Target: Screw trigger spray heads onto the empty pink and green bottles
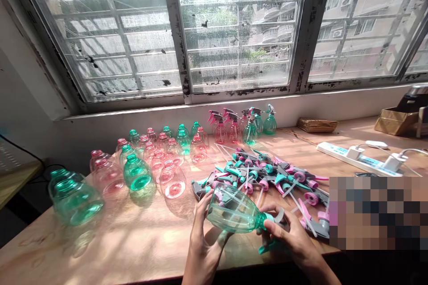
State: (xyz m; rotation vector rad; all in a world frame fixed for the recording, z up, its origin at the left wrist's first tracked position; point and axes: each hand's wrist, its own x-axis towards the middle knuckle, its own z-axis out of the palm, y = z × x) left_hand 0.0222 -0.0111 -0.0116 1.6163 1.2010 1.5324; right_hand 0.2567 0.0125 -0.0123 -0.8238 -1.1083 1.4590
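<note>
A clear green spray bottle (234, 211) lies tilted on its side in the air, its neck toward the right. My left hand (204, 240) is closed around the bottle's base end. At the neck, my right hand (294, 236) grips the teal collar of a spray head (267, 247), whose teal trigger hangs below; much of the head is hidden by the fingers. A straight tube shows through the bottle wall. Just beyond both hands spreads a pile of loose pink, teal and grey spray heads (268, 168) with tubes attached.
Several open green and pink bottles (137, 173) stand on the wooden table (133, 249) at left. Finished-looking spray bottles (235, 131) stand by the wall. A power strip (334, 153) with plugs and a brown packet (317, 125) lie at right. One corner is blurred out.
</note>
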